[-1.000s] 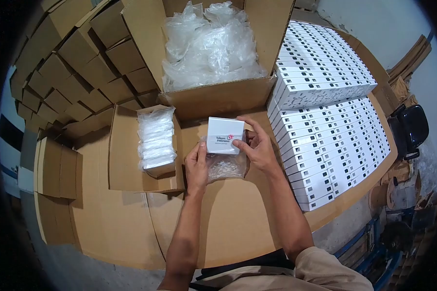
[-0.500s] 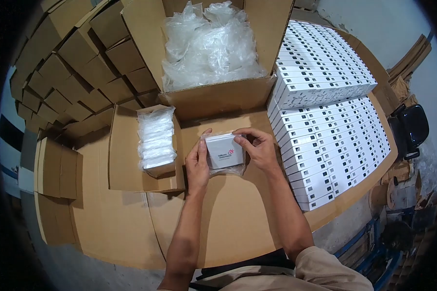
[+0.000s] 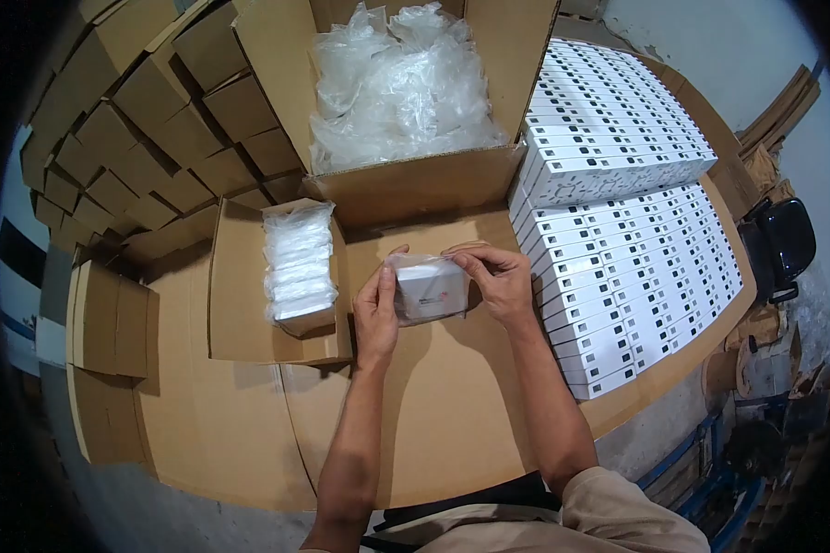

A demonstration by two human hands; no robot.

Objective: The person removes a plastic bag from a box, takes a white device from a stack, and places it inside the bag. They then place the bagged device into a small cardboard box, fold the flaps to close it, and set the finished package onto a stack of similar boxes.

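Between my hands is a small white box (image 3: 429,288) with faint printing, inside a clear plastic bag (image 3: 422,260). My left hand (image 3: 375,309) is closed around the box's left side, thumb along its front. At the upper right corner, my right hand (image 3: 501,284) pinches the bag's plastic between thumb and fingers. Just left of my hands, an open carton (image 3: 235,318) holds a row of bagged white boxes (image 3: 300,263) standing on edge.
A large carton (image 3: 424,189) full of clear plastic bags (image 3: 401,88) stands behind my hands. Stacked white boxes (image 3: 627,267) fill the right side of the cardboard-covered table (image 3: 212,424). Brown cartons (image 3: 148,120) are piled at the back left. A black chair (image 3: 784,240) stands beyond the right edge.
The plastic now covers the box's front and top, blurring its print. My right fingers have moved slightly right along the bag's top edge. My left hand keeps its hold.
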